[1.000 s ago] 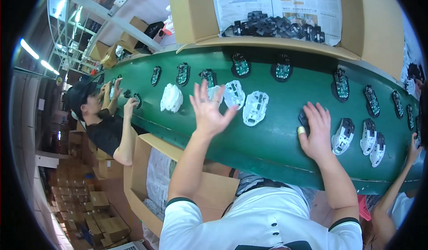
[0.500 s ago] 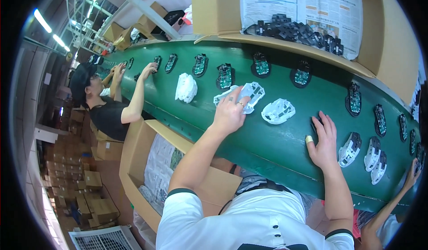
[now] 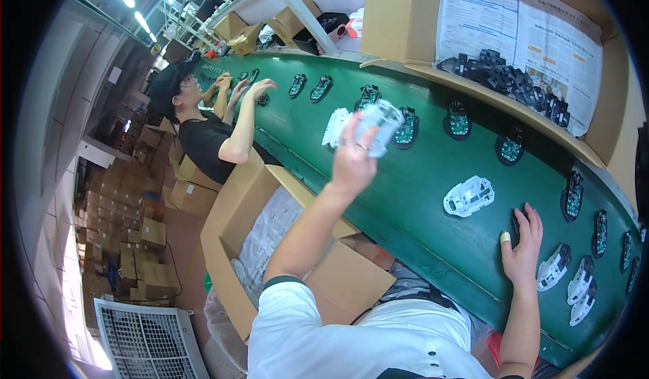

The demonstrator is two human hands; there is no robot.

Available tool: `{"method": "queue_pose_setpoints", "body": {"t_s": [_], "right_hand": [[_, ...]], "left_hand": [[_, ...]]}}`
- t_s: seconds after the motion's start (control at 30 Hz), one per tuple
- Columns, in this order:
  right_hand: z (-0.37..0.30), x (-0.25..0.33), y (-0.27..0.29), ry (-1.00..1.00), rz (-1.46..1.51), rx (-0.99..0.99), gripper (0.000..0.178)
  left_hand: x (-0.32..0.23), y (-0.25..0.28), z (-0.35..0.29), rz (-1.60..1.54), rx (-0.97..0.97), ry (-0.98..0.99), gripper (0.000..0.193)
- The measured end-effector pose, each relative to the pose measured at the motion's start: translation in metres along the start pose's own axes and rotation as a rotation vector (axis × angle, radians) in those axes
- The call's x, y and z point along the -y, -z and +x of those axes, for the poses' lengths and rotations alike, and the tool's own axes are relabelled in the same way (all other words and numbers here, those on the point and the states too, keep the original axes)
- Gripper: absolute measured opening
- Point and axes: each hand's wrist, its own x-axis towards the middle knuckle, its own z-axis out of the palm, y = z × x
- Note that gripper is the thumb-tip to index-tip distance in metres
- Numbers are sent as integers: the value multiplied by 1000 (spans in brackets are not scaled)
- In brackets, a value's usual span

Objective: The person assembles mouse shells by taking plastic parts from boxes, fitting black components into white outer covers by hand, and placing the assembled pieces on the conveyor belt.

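— White plastic, that is what the left hand point(image 3: 351, 159) is lifting: a white shell point(image 3: 380, 125), pinched at its near end between curled fingers and raised clear above the green belt point(image 3: 419, 196).

— And the right hand point(image 3: 522, 247)?

— It is lying flat on the green belt, fingers spread, covering a dark part point(image 3: 519, 215) that is peeking out at the fingertips. I cannot tell what that part is. There is a pale strip wrapping one finger.

— What else is riding on the green belt?

— Another white shell point(image 3: 468, 196) is lying on it between the two hands, apart from both. A second white piece point(image 3: 336, 127) is sitting on it just left of the raised shell. Green circuit boards in dark frames point(image 3: 459, 120) are running along its far side, and three more white shells point(image 3: 571, 281) are sitting just right of the right hand.

— Anyone else at the green belt?

— A person in a black shirt point(image 3: 203, 135) is standing further up it on the left, reaching both hands onto it. An open carton point(image 3: 226, 223) is sitting below the near edge of the green belt, and a carton of black parts point(image 3: 520, 85) is resting on the shelf beyond its far edge.
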Motion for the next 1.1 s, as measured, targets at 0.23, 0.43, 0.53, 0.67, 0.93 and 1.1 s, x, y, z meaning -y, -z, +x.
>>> {"method": "queue_pose_setpoints", "body": {"t_s": [0.23,0.43,0.53,0.67,0.93,1.1], "right_hand": [[2,0,-3,-12,4,-45,50],[3,-1,-6,-12,15,-72,48],[0,-4,-8,-10,-15,-66,48],[2,3,-4,31,-51,-9,58],[3,4,10,109,-161,207,66],[11,8,9,84,-82,105,60]], "left_hand": [[124,18,49,281,-208,74,44],[202,-14,15,346,157,447,44],[214,-21,9,156,392,647,52],[197,-20,25,145,465,636,59],[25,-22,30,-419,52,154,46],[-130,-36,16,-437,488,-390,54]]}}
